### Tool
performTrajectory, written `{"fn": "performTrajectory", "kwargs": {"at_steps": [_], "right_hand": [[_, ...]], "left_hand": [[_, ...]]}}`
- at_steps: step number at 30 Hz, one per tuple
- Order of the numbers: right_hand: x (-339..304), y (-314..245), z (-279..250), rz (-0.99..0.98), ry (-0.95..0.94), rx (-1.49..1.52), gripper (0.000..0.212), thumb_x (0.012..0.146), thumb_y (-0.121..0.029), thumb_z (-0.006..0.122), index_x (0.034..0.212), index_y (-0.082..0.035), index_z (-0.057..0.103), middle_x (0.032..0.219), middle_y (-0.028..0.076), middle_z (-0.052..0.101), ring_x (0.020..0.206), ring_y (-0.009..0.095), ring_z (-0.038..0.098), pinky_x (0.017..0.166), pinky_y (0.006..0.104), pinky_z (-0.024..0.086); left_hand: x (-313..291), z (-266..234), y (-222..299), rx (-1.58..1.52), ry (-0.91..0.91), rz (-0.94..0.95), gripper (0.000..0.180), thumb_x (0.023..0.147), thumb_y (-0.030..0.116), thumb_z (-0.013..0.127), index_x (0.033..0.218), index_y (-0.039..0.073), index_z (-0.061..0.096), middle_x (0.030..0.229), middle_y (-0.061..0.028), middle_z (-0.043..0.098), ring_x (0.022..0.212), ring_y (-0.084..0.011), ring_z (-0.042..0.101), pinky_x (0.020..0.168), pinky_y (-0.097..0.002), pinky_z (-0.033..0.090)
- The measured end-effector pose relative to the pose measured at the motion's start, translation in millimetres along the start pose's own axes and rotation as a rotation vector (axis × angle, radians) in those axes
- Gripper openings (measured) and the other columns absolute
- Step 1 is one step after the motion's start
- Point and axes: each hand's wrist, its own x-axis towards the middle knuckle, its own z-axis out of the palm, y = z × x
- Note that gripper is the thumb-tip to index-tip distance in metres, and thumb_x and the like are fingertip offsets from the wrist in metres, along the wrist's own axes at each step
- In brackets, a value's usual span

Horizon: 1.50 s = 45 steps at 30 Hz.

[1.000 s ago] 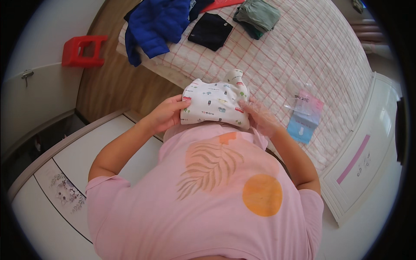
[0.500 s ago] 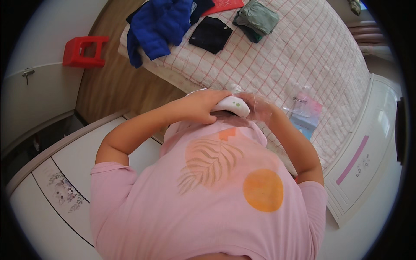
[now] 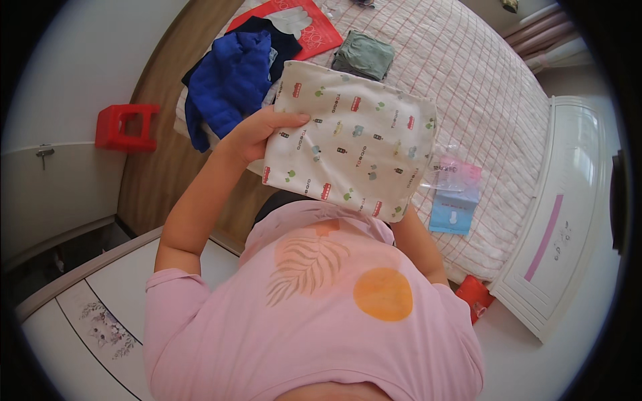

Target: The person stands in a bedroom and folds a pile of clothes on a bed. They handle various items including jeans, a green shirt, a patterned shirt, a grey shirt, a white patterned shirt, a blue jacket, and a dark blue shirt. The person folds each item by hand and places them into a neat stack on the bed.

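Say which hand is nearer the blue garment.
Left. Left hand is just below-right of the blue garment; right hand is farther right, hidden behind printed cloth.

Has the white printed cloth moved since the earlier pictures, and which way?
Yes, forward over the bed: in view, the white printed cloth now reaches up to the folded green clothes; earlier, a gap separated them.

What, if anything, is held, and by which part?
The white rectangular printed cloth, by its left edge in the left hand; the right hand is hidden, its grip unclear.
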Motion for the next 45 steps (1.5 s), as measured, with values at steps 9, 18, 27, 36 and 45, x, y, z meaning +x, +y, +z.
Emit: {"fn": "performTrajectory", "kwargs": {"at_steps": [9, 18, 27, 36, 45], "right_hand": [[-12, -3, 72, -0.125, -0.029, 0.290, 0.035, 0.090, -0.029, 0.045, 0.114, -0.003, 0.045, 0.106, 0.009, 0.054, 0.092, 0.022, 0.056, 0.077, 0.0336, 0.049], [-3, 1, 75, -0.290, 0.060, -0.182, 0.035, 0.078, -0.020, 0.056, 0.108, -0.005, 0.047, 0.096, 0.012, 0.055, 0.083, 0.021, 0.057, 0.074, 0.0315, 0.049], [-11, -27, 61, 0.098, -0.065, -0.019, 0.030, 0.077, -0.019, 0.064, 0.103, -0.004, 0.058, 0.095, 0.008, 0.062, 0.082, 0.019, 0.062, 0.069, 0.0310, 0.051], [-8, -36, 61, -0.195, 0.028, -0.259, 0.038, 0.080, -0.014, 0.059, 0.115, -0.006, 0.047, 0.101, 0.007, 0.057, 0.085, 0.019, 0.059, 0.069, 0.0315, 0.049], [6, 0, 31, -0.271, -0.156, -0.418, 0.039, 0.086, -0.030, 0.052, 0.116, -0.006, 0.044, 0.105, 0.007, 0.052, 0.095, 0.019, 0.052, 0.076, 0.0326, 0.045]], "left_hand": [[26, 15, -90, 1.347, 0.444, 0.678, 0.053, 0.079, 0.023, 0.064, 0.120, 0.000, 0.043, 0.119, -0.0189, 0.046, 0.110, -0.0286, 0.045, 0.091, -0.0377, 0.037], [23, 22, -93, -0.139, 0.324, 0.288, 0.042, 0.090, 0.026, 0.047, 0.126, 0.005, 0.039, 0.116, -0.0087, 0.052, 0.105, -0.0179, 0.052, 0.085, -0.0328, 0.043], [-6, 1, -54, -0.330, 0.162, 0.250, 0.040, 0.090, 0.025, 0.043, 0.123, 0.002, 0.041, 0.117, -0.0120, 0.053, 0.105, -0.0238, 0.053, 0.091, -0.0371, 0.041], [-9, 2, -24, 0.016, 0.464, 0.152, 0.040, 0.091, 0.026, 0.041, 0.117, -0.004, 0.046, 0.110, -0.0123, 0.056, 0.100, -0.0197, 0.056, 0.085, -0.0310, 0.047], [31, 32, -48, 0.452, 0.311, -0.023, 0.059, 0.087, 0.050, 0.041, 0.132, 0.018, 0.022, 0.113, -0.0090, 0.048, 0.092, -0.0178, 0.057, 0.077, -0.0439, 0.051]]}}
